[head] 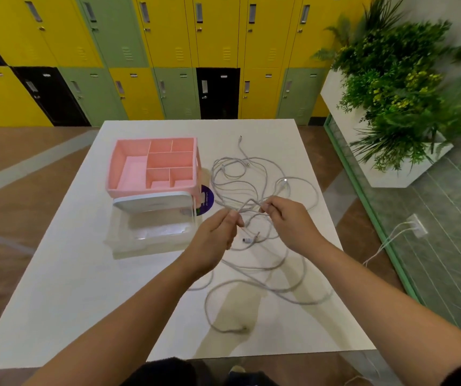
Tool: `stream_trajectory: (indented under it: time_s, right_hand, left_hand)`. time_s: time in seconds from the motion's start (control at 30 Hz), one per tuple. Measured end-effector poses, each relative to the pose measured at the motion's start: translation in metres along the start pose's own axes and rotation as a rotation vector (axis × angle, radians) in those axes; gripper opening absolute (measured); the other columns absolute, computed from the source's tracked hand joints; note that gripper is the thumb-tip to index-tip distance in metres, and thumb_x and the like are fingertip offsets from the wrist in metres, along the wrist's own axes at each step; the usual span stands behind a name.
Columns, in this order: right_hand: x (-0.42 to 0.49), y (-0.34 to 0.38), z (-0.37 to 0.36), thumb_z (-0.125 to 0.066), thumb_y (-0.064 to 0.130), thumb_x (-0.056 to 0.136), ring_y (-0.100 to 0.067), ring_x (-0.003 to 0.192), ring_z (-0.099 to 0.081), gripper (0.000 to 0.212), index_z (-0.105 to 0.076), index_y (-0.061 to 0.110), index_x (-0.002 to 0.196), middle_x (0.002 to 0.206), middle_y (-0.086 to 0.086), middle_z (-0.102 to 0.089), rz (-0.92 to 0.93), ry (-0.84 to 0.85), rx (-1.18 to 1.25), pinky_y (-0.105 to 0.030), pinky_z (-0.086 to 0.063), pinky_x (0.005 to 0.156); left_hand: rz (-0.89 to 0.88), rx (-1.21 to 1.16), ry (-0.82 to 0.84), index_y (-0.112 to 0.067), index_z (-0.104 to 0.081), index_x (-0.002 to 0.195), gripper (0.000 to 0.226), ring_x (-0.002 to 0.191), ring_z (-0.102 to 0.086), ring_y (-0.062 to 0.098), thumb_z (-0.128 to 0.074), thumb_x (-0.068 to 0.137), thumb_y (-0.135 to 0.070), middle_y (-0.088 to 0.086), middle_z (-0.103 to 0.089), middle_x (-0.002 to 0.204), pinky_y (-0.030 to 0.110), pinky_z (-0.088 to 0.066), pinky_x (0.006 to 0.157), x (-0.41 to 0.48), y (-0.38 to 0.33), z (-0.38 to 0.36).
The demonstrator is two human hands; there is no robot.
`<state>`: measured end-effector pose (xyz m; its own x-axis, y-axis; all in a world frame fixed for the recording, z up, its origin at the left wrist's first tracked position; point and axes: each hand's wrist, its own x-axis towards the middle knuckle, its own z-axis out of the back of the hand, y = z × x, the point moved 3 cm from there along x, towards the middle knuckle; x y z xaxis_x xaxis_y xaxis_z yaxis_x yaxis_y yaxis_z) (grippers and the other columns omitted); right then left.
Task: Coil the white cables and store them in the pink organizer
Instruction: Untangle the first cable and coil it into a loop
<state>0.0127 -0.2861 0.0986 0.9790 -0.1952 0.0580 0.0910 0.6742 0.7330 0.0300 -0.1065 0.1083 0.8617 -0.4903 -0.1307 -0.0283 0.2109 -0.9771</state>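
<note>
A white surface (70, 288) is set before a wall of yellow, green and black lockers (168, 37), with a planter of greenery (396, 87) at the right. The white cables (251, 174) are spread over the right half of the surface in one loose tangle. They lie just beside the pink organizer (151, 192), whose visible compartments are bare of cable. A strand is pinched between thumb and fingertips of the left grip (218, 235), and a nearby stretch is pinched by the right grip (290, 221). Both are closed on cable over the middle of the heap.

The step in hand is judged to be the freeing of one cable from the tangle. It would best be done by one lead being followed to its connector (247, 240) and drawn out slowly, so that no crossing is pulled tight. Only then should even loops be wound, small enough for a compartment.

The cables cannot be counted, as the strands cross repeatedly, and it cannot be told whether both grips are on the same cable. The near loops are blurred and part of the tangle is covered by the hands. The clear container (151, 235) in front of the organizer is hard to outline, and a purple disc (207, 200) is partly hidden at the organizer's corner.
</note>
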Motion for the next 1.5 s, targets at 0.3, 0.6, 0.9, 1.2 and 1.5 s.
stream_trajectory:
  time_s: [0.3, 0.6, 0.9, 1.2, 1.5]
  right_hand:
    - [-0.005, 0.02, -0.029, -0.048, 0.019, 0.098, -0.002, 0.056, -0.049, 0.033, -0.051, 0.028, 0.066, 0.061, 0.01, -0.053, -0.05, 0.17, 0.024, -0.026, -0.037, 0.061]
    - [-0.008, -0.004, -0.041, -0.053, 0.011, 0.097, -0.011, 0.072, -0.061, 0.009, -0.057, 0.008, 0.089, 0.075, -0.002, -0.064, -0.267, -0.073, 0.571, -0.031, -0.049, 0.076]
    - [0.006, 0.054, -0.066, -0.054, 0.01, 0.089, -0.008, 0.075, -0.059, 0.021, -0.059, 0.027, 0.078, 0.077, 0.009, -0.064, 0.04, 0.268, -0.076, -0.034, -0.051, 0.073]
    - [0.023, 0.089, -0.042, -0.055, 0.024, 0.095, -0.003, 0.077, -0.056, 0.013, -0.066, 0.017, 0.095, 0.083, 0.012, -0.063, 0.197, 0.216, -0.274, -0.029, -0.044, 0.071]
    - [0.035, 0.087, -0.029, -0.065, 0.004, 0.087, -0.023, 0.074, -0.058, 0.007, -0.064, 0.011, 0.09, 0.089, -0.003, -0.058, 0.434, 0.034, -0.475, -0.037, -0.049, 0.058]
  left_hand:
    - [0.056, -0.457, 0.098, -0.008, -0.06, 0.105, 0.03, 0.057, -0.047, 0.009, -0.031, 0.106, -0.017, -0.006, -0.052, 0.064, 0.028, -0.042, 0.07, 0.018, -0.029, 0.001]
    - [0.09, -0.563, 0.184, -0.009, -0.061, 0.118, 0.028, 0.115, -0.063, 0.018, -0.039, 0.102, -0.015, 0.007, -0.067, 0.122, 0.033, -0.046, 0.103, 0.04, -0.035, 0.047]
    - [0.013, -0.348, 0.174, -0.005, -0.062, 0.12, 0.026, 0.109, -0.066, 0.013, -0.048, 0.099, -0.007, 0.006, -0.068, 0.119, 0.024, -0.05, 0.097, 0.059, -0.03, 0.063]
    - [-0.153, 0.365, 0.125, -0.015, -0.073, 0.107, 0.022, 0.083, -0.057, -0.017, -0.053, 0.098, -0.012, -0.017, -0.069, 0.095, 0.004, -0.041, 0.077, 0.067, -0.002, 0.078]
    - [-0.102, 0.395, 0.212, -0.012, -0.066, 0.114, 0.025, 0.083, -0.064, -0.013, -0.046, 0.101, -0.018, -0.009, -0.071, 0.093, 0.006, -0.044, 0.073, 0.064, 0.006, 0.086]
